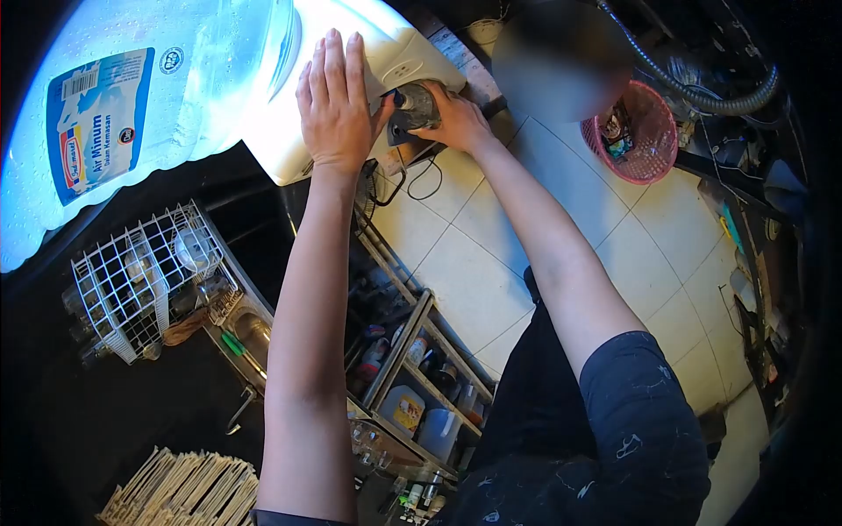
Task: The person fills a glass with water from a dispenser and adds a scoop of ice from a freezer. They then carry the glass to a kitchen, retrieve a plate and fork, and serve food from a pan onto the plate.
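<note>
My left hand [338, 114] lies against the white water dispenser [386, 44] with its fingers stretched out. Its thumb reaches toward the dispenser's dark tap [400, 99]. My right hand [458, 121] is wrapped round a clear drinking glass [419, 107], held right at the tap. The glass's far side is partly hidden by the fingers. A large blue water bottle [202, 79] with a printed label sits on the dispenser, to the left of my left hand.
A pink mesh basket [645, 145] holding litter stands on the tiled floor [474, 272]. At left is a white wire rack [145, 272] with glassware. Below my arms, wooden shelves [425, 368] hold containers. A bundle of thin sticks [180, 491] lies at the lower left.
</note>
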`<act>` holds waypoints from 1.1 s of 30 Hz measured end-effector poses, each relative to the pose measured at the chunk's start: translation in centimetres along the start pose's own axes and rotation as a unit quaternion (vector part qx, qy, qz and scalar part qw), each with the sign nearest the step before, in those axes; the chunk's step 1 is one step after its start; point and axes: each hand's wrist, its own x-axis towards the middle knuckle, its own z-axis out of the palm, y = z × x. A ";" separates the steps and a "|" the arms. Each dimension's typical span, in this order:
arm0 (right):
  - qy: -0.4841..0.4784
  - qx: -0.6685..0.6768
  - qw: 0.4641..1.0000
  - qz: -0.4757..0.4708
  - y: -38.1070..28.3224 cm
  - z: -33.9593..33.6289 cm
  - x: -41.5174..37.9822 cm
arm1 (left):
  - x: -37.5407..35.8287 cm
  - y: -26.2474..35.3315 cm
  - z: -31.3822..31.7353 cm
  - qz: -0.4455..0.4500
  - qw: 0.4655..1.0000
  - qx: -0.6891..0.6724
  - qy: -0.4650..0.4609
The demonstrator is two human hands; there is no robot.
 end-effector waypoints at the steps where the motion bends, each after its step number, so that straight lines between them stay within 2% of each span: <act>1: -0.009 -0.008 1.000 0.011 -0.1 -0.1 0.0 | 0.0 0.0 0.1 0.001 1.000 -0.002 0.003; 9: 0.003 -0.002 1.000 0.003 -0.2 -0.2 -0.2 | 0.0 0.2 -0.4 -0.003 1.000 -0.021 0.002; 25: -0.032 0.002 0.999 0.027 -0.4 -0.5 0.0 | 0.1 0.0 -0.3 -0.001 1.000 -0.020 0.005; 33: -0.020 0.041 0.998 0.032 -1.0 -1.1 0.5 | 0.4 0.3 -1.0 -0.025 0.998 -0.057 -0.030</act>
